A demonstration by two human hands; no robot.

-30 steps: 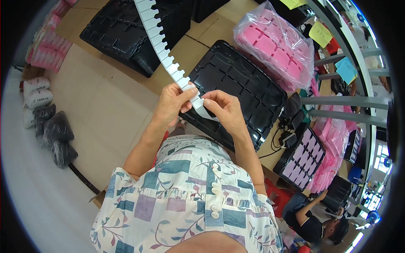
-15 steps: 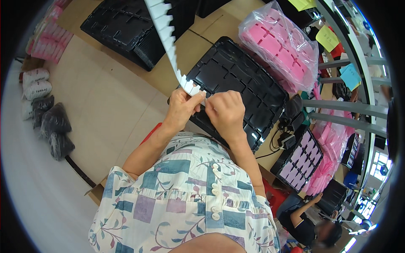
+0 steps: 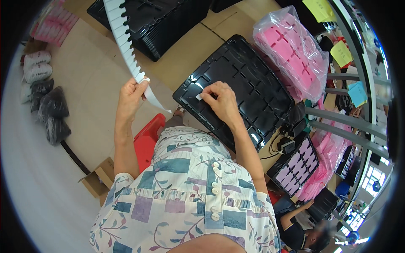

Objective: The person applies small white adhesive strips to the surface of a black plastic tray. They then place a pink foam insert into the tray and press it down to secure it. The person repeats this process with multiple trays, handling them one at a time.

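Note:
My left hand (image 3: 134,95) pinches a long white strip (image 3: 120,36) with a row of small tabs along one edge. The strip runs up past the top of the picture, and its bare tapering tail hangs below my fingers. Over the near left part of a black compartmented plastic tray (image 3: 236,76), my right hand (image 3: 220,99) holds a small white piece (image 3: 198,97) between thumb and finger. It looks like a tab of the same material. From this view I cannot tell whether the piece touches the tray.
Tall stacks of black trays (image 3: 164,29) stand at the back left. Pink trays in a clear bag (image 3: 291,55) lie right of the black tray. A black tray with pink pieces (image 3: 297,166) sits lower right, near a co-worker (image 3: 303,232). A red stool (image 3: 147,139) is beside me.
My hands have come apart. The left has moved left with the strip, and the right is now over the tray with a small white piece.

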